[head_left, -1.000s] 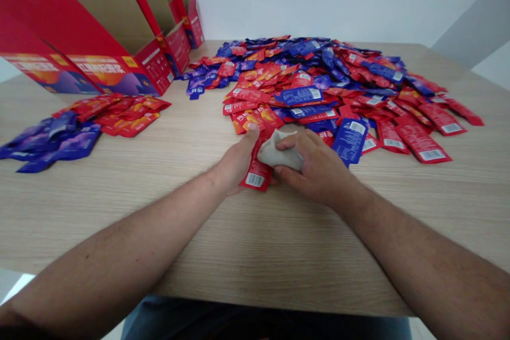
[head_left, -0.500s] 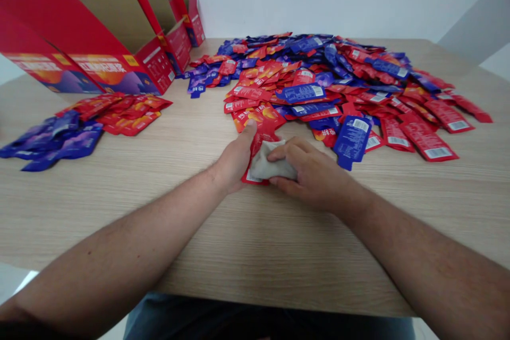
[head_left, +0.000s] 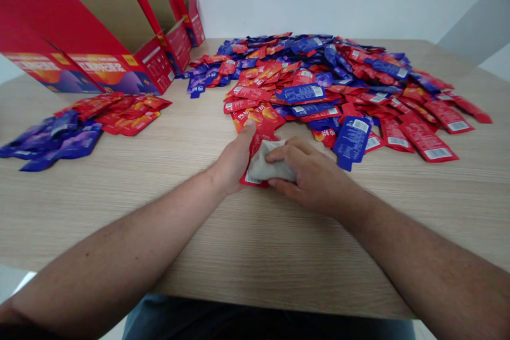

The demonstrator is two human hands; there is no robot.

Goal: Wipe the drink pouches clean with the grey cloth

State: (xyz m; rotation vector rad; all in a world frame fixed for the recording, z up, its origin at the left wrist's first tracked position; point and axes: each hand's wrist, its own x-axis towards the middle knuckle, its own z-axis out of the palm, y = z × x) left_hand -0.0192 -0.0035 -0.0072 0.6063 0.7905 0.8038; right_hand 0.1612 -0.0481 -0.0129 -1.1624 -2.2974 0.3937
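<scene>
Near the middle of the head view, my left hand holds a red packet by its left side, thumb on top. A barcode shows at the packet's lower end. My right hand grips a pale grey cloth, which lies pressed against the packet's face and covers part of it. The fingers of my left hand beneath the packet are hidden. Just beyond both hands, a large pile of red and blue packets begins, with one blue packet at its near edge.
At the back left stand red cardboard boxes with raised brown-lined flaps. In front of them lie a small group of red packets and a group of blue packets. The wooden table has its near edge by my lap.
The cloth in my right hand has shifted very slightly left over the red packet. My left hand keeps its hold, almost unmoved.
</scene>
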